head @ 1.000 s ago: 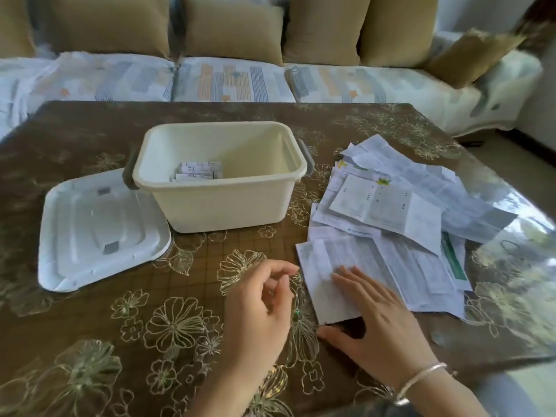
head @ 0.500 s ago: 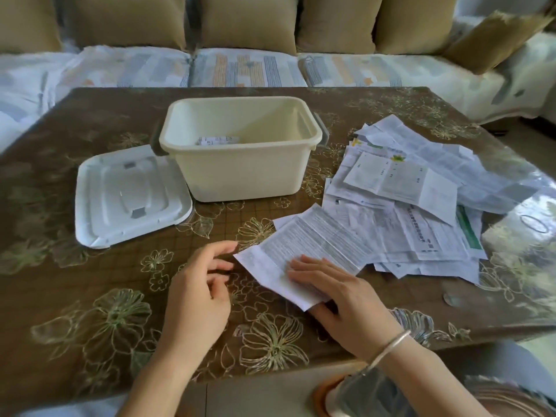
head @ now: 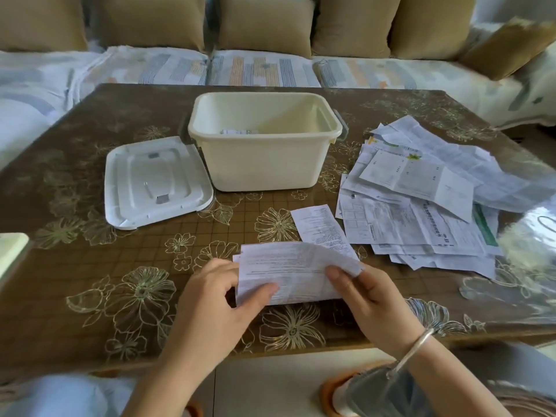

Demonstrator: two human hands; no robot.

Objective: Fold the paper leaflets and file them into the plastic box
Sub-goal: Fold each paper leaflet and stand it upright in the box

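**Floral worktop (head: pixel 90 266) by the sofa (head: pixel 264 67): leaflet (head: pixel 294 272) mid-fold, plastic box (head: pixel 264 164) open**

Brown flower-print worktop under a glossy cover, with tan cushions on the sofa behind. The leaflet is at the near edge, centre. Its top layer arches over the lower one and is not pressed flat.

- **Left grip (head: pixel 216 296):** pinches the leaflet's left end, thumb on top, fingers hidden behind the paper.
- **Right grip (head: pixel 370 299):** pinches the right corner between thumb and forefinger.
- **Narrow sheet (head: pixel 319 227):** lies just behind the fold. Cannot tell whether it is this leaflet's far end or a separate one.
- **Plastic box:** stands mid-worktop, well apart from both hands, with a few folded leaflets (head: pixel 237 131) low inside on the left.
- **Lid (head: pixel 156 182):** lies flat just left of the box.
- **Unfolded pile (head: pixel 421 206):** fans out on the right, some sheets near the worktop edge.

Likely step: lining up the edges before creasing. The task looks early, since the pile is big and the box nearly bare.

Risks:
- The layers look offset at the left end, so pressing now would probably set a skewed crease.
- The arched thin paper could buckle into a second, stray crease.
- The cover looks slick, so the leaflet may skate if only one grip presses.
- The right forearm is close to the pile and a careless sweep could drag sheets off.
- A weak crease may spring open inside the box.
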